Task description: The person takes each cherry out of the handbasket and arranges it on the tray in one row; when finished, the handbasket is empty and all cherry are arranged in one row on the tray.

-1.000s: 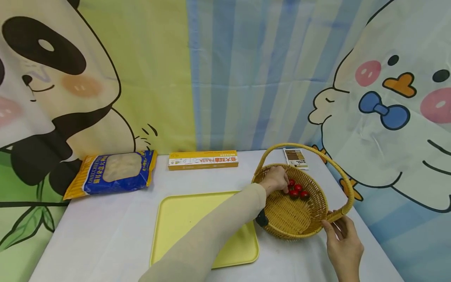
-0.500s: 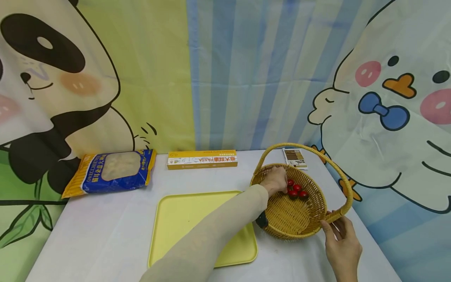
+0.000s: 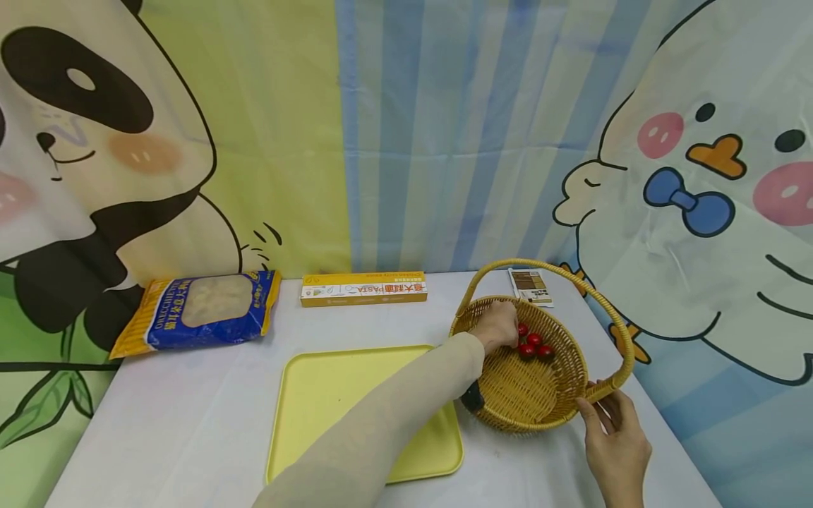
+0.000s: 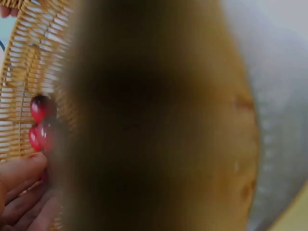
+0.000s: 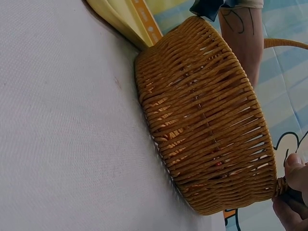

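A round wicker basket with a tall arched handle stands at the right of the table, with several small glossy red fruits inside it. My left hand reaches in over the near-left rim, fingers curled beside the fruits. In the left wrist view its thumb and fingers close round a red fruit, mostly hidden by them; the basket's blurred wall covers much of that view. My right hand pinches the basket at the right foot of the handle; the right wrist view shows its fingers there.
A yellow tray lies left of the basket, partly under my left sleeve. Farther back are a blue and yellow pasta bag, a pasta box and a small packet behind the basket. A printed curtain hangs at the back.
Almost nothing differs. The whole scene shifts a few pixels in the head view, while both hands keep their places at the basket.
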`<state>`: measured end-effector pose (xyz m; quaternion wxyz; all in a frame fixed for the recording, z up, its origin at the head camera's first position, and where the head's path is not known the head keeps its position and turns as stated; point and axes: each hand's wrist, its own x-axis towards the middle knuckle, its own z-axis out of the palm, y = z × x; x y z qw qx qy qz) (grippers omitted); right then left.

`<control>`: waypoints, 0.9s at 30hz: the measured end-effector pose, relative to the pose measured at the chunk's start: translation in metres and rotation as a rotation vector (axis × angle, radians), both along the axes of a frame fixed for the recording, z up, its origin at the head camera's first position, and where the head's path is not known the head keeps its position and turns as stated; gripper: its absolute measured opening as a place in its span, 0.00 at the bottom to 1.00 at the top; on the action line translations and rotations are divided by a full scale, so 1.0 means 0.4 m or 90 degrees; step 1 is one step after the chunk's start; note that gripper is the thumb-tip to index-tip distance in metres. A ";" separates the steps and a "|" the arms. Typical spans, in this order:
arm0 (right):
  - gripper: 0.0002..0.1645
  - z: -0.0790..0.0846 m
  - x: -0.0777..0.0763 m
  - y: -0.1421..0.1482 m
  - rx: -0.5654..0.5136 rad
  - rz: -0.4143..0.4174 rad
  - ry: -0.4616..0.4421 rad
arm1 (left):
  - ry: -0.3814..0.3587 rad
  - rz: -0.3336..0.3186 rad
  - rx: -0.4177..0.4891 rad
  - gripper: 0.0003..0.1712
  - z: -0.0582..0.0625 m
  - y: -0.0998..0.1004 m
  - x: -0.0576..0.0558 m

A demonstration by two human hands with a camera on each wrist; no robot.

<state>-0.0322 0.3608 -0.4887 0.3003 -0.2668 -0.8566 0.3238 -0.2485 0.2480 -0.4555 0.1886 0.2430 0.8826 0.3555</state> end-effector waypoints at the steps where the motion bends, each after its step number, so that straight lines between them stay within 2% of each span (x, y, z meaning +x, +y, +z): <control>1: 0.31 0.001 -0.001 -0.001 0.001 0.002 0.001 | 0.000 -0.002 -0.001 0.20 0.003 -0.004 -0.001; 7: 0.30 0.007 -0.007 -0.004 0.005 0.011 0.007 | -0.016 0.012 0.010 0.24 0.029 -0.030 -0.005; 12: 0.30 0.009 -0.013 -0.006 0.004 0.014 -0.001 | 0.000 0.021 0.021 0.06 0.057 -0.056 0.005; 15: 0.30 0.007 -0.012 -0.006 -0.003 0.012 -0.003 | 0.000 0.010 0.027 0.02 0.066 -0.066 0.009; 20: 0.30 0.004 -0.007 -0.007 -0.003 0.005 -0.004 | -0.012 -0.003 0.053 0.06 0.076 -0.084 0.020; 27: 0.30 0.005 -0.003 -0.002 -0.006 -0.008 -0.013 | 0.000 -0.007 0.044 0.04 0.090 -0.109 0.024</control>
